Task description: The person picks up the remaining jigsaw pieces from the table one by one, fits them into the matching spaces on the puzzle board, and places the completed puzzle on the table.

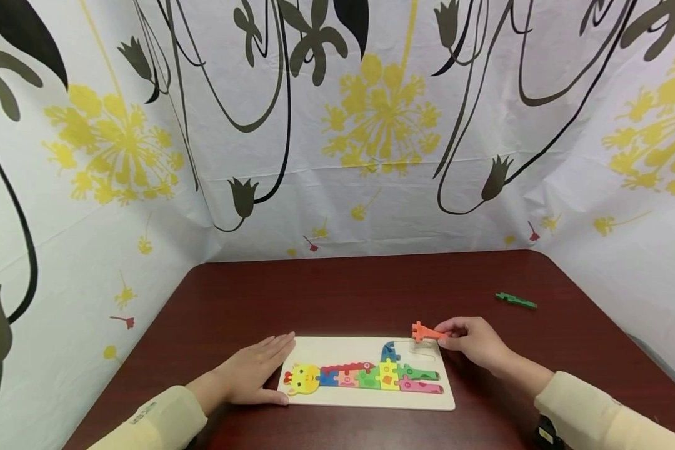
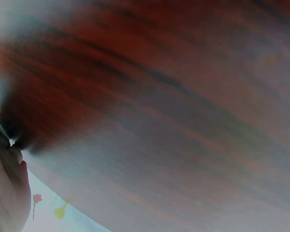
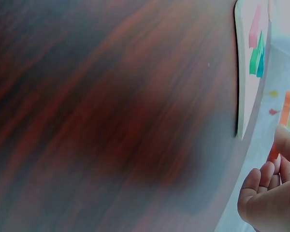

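A pale puzzle board (image 1: 343, 349) lies on the table, with a giraffe of coloured pieces in it: a yellow head (image 1: 304, 379), a red mane piece (image 1: 345, 367), and blue, pink, green and yellow body and leg pieces. A bare outlined recess shows at its upper right. My left hand (image 1: 259, 369) rests flat at the board's left edge, fingers straight. Over the upper right corner, my right hand (image 1: 472, 340) pinches an orange puzzle piece (image 1: 424, 332) between thumb and fingers. The right wrist view shows the same orange piece (image 3: 286, 108), held above the table.
A green puzzle piece (image 1: 516, 300) lies apart on the dark red-brown table (image 1: 337, 294), towards the back right. Hanging cloth (image 1: 371, 212) with flower prints stands behind the table and on both sides. The left wrist view shows mostly tabletop.
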The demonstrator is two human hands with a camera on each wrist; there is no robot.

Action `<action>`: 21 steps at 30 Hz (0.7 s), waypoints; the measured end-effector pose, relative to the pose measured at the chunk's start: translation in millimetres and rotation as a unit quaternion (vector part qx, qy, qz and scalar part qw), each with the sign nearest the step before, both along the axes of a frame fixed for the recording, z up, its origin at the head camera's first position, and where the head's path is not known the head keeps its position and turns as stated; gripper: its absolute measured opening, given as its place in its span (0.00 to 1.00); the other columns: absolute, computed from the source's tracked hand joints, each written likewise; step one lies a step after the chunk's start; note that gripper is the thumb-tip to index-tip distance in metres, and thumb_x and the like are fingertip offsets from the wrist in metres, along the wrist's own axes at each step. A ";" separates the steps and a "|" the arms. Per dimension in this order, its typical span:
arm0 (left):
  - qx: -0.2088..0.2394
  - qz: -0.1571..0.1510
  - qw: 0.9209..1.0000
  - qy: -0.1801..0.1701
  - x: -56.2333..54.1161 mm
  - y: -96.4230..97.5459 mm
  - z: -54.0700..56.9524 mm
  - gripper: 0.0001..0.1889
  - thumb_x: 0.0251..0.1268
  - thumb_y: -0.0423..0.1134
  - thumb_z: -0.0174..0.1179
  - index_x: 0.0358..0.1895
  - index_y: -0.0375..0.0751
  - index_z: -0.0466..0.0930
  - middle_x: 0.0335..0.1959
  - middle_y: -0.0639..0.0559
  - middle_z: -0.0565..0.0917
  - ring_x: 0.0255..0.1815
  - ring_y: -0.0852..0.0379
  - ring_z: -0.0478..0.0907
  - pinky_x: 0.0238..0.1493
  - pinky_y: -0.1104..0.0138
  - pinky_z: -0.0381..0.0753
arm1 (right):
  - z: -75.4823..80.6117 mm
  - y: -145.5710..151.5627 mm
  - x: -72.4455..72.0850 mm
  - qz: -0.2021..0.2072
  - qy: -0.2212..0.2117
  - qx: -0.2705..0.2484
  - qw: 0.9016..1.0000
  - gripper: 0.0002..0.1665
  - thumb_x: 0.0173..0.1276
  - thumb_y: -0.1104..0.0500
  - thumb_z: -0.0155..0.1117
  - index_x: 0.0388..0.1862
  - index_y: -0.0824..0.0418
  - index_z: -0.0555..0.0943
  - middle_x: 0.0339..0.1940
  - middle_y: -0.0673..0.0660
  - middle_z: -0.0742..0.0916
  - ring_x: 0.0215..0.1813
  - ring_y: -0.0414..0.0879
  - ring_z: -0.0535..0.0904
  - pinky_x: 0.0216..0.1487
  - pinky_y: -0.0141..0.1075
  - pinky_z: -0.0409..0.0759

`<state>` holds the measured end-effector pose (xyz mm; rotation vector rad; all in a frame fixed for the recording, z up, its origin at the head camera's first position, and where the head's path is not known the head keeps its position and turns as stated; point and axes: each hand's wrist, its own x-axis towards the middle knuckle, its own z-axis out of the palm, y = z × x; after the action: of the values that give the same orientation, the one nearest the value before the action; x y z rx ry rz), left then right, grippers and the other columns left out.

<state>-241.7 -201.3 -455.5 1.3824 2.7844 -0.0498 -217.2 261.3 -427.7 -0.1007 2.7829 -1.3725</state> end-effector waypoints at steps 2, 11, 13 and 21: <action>0.000 0.001 1.000 -0.001 -0.3 -0.1 -0.3 0.54 0.61 0.77 0.37 0.77 0.36 0.48 0.78 0.44 0.51 0.76 0.50 0.51 0.71 0.54 0.56 | -0.5 -3.1 0.4 0.001 -0.003 -0.005 1.000 0.11 0.61 0.62 0.72 0.43 0.62 0.86 0.31 0.54 0.81 0.34 0.48 0.72 0.29 0.35 0.71; -0.002 0.002 1.000 0.005 -0.6 -0.6 -1.8 0.54 0.61 0.77 0.37 0.77 0.36 0.48 0.78 0.44 0.51 0.76 0.50 0.51 0.71 0.54 0.57 | -4.4 -14.2 2.3 0.011 -0.018 -0.023 1.000 0.10 0.59 0.64 0.72 0.41 0.63 0.86 0.28 0.54 0.80 0.32 0.48 0.72 0.25 0.35 0.73; -0.002 0.002 1.000 0.005 -0.6 -0.6 -1.7 0.54 0.61 0.77 0.37 0.77 0.36 0.48 0.78 0.44 0.51 0.76 0.50 0.51 0.71 0.54 0.57 | -5.0 -15.7 2.6 0.013 -0.023 -0.025 0.999 0.10 0.59 0.64 0.72 0.41 0.63 0.86 0.28 0.54 0.80 0.32 0.48 0.72 0.25 0.35 0.73; 0.000 0.004 1.000 0.000 0.3 -0.1 -0.2 0.54 0.61 0.78 0.37 0.77 0.37 0.48 0.78 0.45 0.51 0.76 0.50 0.51 0.71 0.54 0.57 | -7.0 -21.2 3.8 0.024 -0.025 -0.027 0.999 0.10 0.58 0.65 0.73 0.39 0.63 0.86 0.28 0.53 0.80 0.33 0.47 0.72 0.26 0.34 0.73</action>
<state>-241.4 -201.4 -455.7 1.3705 2.7904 -0.0509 -213.5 240.1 -434.7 -0.1314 2.6855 -1.4177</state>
